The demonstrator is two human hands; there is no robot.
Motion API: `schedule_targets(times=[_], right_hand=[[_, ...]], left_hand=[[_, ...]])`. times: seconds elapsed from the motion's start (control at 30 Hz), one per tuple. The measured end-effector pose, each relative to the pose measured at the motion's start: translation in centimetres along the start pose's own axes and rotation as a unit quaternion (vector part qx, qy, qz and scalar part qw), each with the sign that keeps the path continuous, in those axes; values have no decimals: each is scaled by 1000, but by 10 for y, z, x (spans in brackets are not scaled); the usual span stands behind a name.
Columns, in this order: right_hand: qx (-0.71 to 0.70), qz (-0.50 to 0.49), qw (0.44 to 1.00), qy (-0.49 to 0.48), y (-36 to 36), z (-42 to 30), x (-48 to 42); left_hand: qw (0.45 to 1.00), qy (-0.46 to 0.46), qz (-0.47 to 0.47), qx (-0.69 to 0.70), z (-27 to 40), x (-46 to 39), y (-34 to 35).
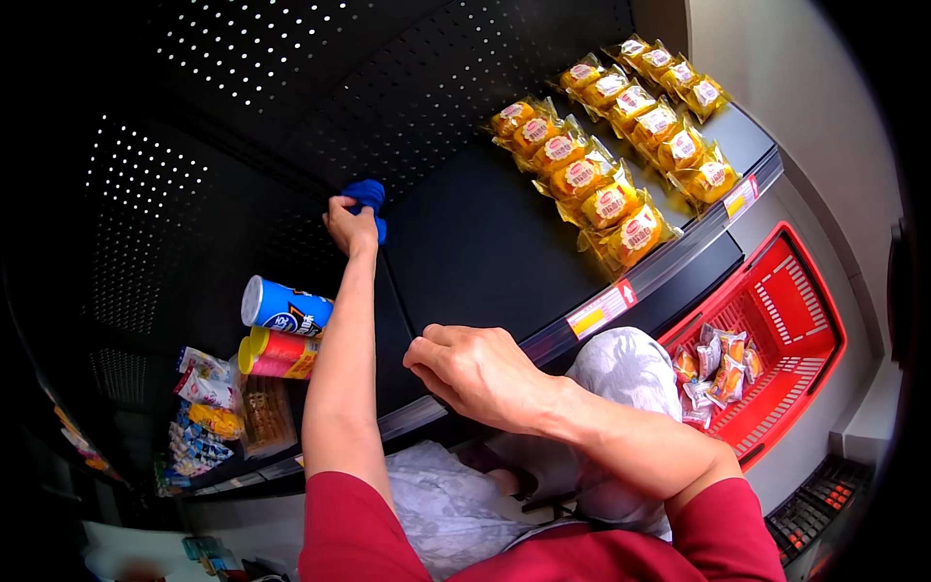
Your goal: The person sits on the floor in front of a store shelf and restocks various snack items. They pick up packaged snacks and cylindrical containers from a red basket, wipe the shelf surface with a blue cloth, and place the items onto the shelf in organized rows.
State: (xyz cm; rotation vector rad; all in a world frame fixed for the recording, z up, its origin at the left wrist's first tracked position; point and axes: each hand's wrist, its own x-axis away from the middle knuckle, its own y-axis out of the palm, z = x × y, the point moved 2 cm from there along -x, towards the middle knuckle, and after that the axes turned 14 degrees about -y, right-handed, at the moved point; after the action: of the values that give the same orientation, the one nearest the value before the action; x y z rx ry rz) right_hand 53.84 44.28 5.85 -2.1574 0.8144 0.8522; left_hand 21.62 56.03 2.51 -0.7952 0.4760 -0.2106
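My left hand [353,224] reaches to the rear of a black metal shelf [465,225], gripping a blue cloth [367,198] near the perforated back panel. Closer to me, my right hand [480,371] hangs over the shelf's front edge with its fingers curled; whether anything is between them cannot be told. Rows of packaged yellow bread [582,174] stand on the shelf to the right. Beside my left forearm lie a blue snack canister [287,304] and red canisters with yellow lids [280,353], partly hidden by the arm.
A red plastic basket [793,393] with small wrapped snacks [720,371] stands at the right, below the shelf. Bagged snacks [207,418] and a clear pack of brown food [268,415] sit at the left. Price labels [602,309] line the front rail. A black crate [818,502] lies lower right.
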Motion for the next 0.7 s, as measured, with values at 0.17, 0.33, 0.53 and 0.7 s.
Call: schedule_targets(times=[0.17,0.33,0.53,0.7], right_hand=[[-7,-3,1000,-9,4,-4,0],[-1,-27,1000,-1,0,-6,5],[-5,-2,1000,-14,-2,-5,4],[5,-14,1000,-14,-1,-2,4]], left_hand=[[937,240,181,179,74,-65,-67],[899,328,258,132,186,-92,-150],[912,337,214,94,149,-52,-84],[961,268,45,-44,65,35,14]])
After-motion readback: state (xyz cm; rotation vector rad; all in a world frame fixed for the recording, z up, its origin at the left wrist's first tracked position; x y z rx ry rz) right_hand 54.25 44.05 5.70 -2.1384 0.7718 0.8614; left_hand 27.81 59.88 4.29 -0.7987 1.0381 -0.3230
